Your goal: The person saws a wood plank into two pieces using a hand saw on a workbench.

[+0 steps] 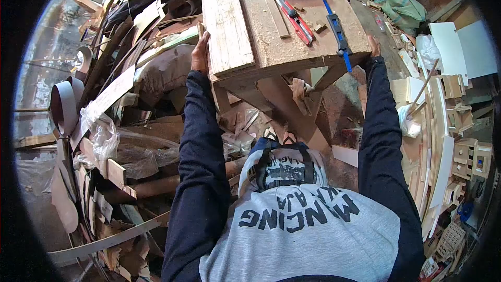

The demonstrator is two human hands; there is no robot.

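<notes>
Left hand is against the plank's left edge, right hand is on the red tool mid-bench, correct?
Not quite. The head view shows the right hand at the right edge of the bench, beside the blue tool; the red tool lies untouched. The left hand is against the plank.

Inspection finding: one inscription can be read with confidence. Your grey shirt (334,245) carries large dark block capitals across the front, and they appear upside down to your head camera. The main line (271,220) reads "MANCING". A second line (339,206) in the same lettering sits against it, partly lost in the folds. It looks like "MANIA", so treat that reading as uncertain. The dark printed panel (284,171) lower down your front bears pale lettering that is too creased and small to read.
</notes>
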